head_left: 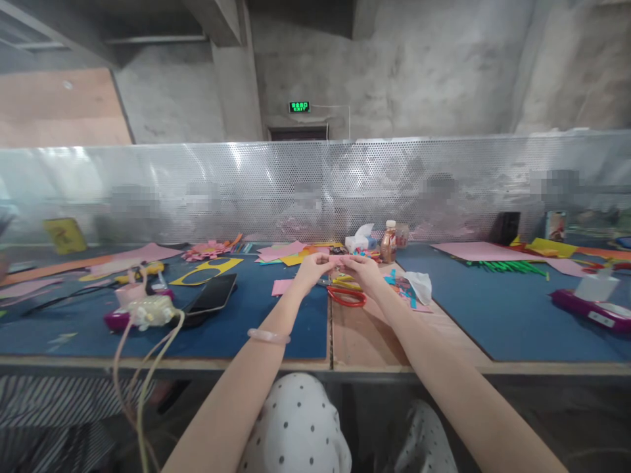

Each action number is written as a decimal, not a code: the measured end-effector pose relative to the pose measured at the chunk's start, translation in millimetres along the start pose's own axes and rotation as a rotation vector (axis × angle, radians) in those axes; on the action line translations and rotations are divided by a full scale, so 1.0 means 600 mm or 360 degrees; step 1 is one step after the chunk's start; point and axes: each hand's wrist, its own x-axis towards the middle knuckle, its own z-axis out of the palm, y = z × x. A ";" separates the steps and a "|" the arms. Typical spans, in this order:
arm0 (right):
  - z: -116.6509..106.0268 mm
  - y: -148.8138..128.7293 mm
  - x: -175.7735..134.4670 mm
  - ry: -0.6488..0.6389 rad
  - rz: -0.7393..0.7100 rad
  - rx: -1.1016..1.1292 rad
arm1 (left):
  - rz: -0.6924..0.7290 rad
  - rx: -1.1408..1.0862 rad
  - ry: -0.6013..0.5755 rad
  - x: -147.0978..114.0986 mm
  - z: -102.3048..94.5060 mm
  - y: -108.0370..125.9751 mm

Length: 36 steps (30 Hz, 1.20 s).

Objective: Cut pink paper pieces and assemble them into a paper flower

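Both of my hands reach out over the table and meet at a small piece of pink paper [337, 261]. My left hand [313, 271] pinches its left side; a pale bracelet circles that wrist. On the right side, the fingers of my right hand [363, 272] are closed on the same piece. Just below them lies a pair of scissors with red handles [347, 297]. A pink paper square [282, 287] rests left of my left hand. Colored paper scraps [405, 289] and a crumpled white tissue [420, 286] lie beyond my right forearm.
A dark phone [213, 293] and a power strip [154, 311] with trailing cords sit at the left. Toward the back stand a brown bottle [389, 243] and a tissue pack [359, 242]. Green strips [510, 267] and a purple power strip [589, 309] lie right. A perforated metal screen [276, 190] closes the back.
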 end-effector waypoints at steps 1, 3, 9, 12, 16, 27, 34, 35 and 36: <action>0.003 -0.002 -0.001 -0.0012 -0.0014 0.0016 | -0.0014 -0.0045 0.0015 -0.001 0.001 0.003; 0.009 -0.007 -0.002 -0.0046 -0.0050 0.0049 | -0.0026 -0.0177 0.0037 -0.002 0.003 0.010; 0.033 -0.029 -0.007 -0.0055 -0.0165 -0.0034 | 0.0035 -0.0592 0.0017 0.002 0.005 0.026; 0.049 -0.043 -0.014 -0.0043 -0.0253 -0.0128 | 0.0112 -0.0723 0.0024 0.003 0.003 0.034; 0.067 -0.058 -0.026 -0.0048 -0.0285 -0.0065 | 0.0183 -0.0815 0.0013 -0.001 0.003 0.047; 0.071 -0.060 -0.031 -0.0119 -0.0244 0.0028 | 0.0283 -0.0743 0.0029 -0.005 0.002 0.057; 0.070 -0.062 -0.031 -0.0096 -0.0290 -0.0006 | 0.0316 -0.0613 0.0048 -0.009 0.000 0.061; 0.071 -0.063 -0.032 -0.0082 -0.0292 -0.0019 | 0.0309 -0.0603 0.0052 -0.008 -0.001 0.060; 0.072 -0.064 -0.034 -0.0070 -0.0295 -0.0031 | 0.0301 -0.0601 0.0056 -0.007 -0.002 0.059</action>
